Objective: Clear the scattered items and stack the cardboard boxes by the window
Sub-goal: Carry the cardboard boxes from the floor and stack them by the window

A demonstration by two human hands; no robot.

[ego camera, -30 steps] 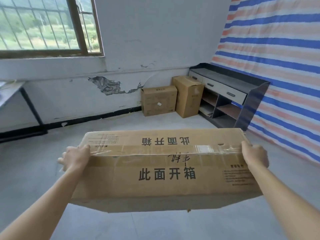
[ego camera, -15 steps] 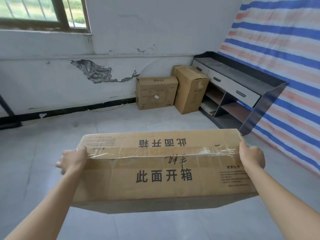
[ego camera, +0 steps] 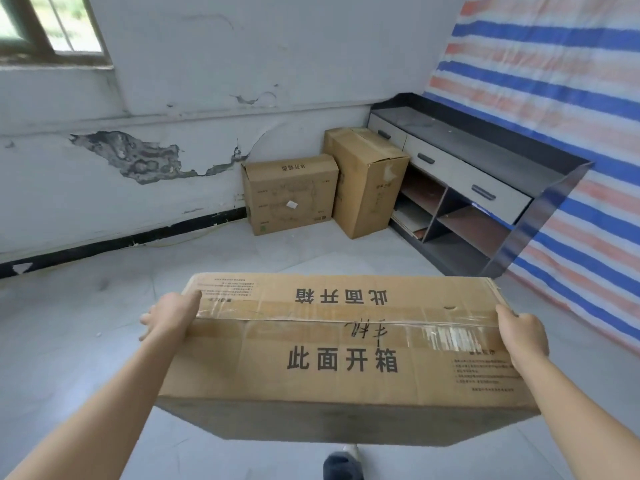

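Open floor [ego camera: 104, 323] ahead, boxes [ego camera: 291, 195] and cabinet [ego camera: 467, 188] beyond

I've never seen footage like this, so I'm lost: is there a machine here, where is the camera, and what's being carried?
No machine: a person wears a camera on the head, looking forward and down. The left hand and right hand grip the ends of a long cardboard box, held off the floor. Ahead, two more boxes stand in the corner: a low box and a taller box beside a cabinet. A window shows top left.
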